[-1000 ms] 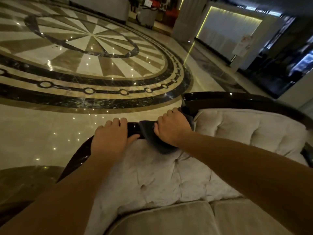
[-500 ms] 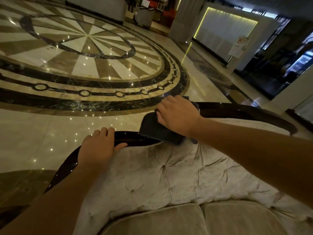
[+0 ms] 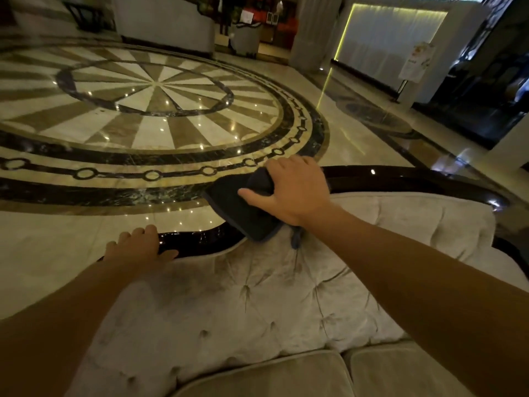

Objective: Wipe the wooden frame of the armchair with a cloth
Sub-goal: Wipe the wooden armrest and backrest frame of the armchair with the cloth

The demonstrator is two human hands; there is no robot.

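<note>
The armchair's glossy dark wooden frame (image 3: 400,179) curves along the top of its tufted beige backrest (image 3: 257,305). My right hand (image 3: 292,193) presses a dark folded cloth (image 3: 243,207) onto the raised middle of the frame, fingers wrapped over the rail. The cloth's lower corner hangs over the upholstery. My left hand (image 3: 137,247) rests flat on the lower left stretch of the frame, fingers over its far edge, holding nothing else.
Two beige seat cushions (image 3: 286,376) lie at the bottom edge. Beyond the chair spreads a polished marble floor with a round inlaid pattern (image 3: 154,90). A lit wall panel (image 3: 392,35) and a sign stand (image 3: 415,64) are at the back right.
My right hand has slid the cloth rightward and up along the frame, from beside my left hand to the raised middle section. The left hand stays on the left rail.
</note>
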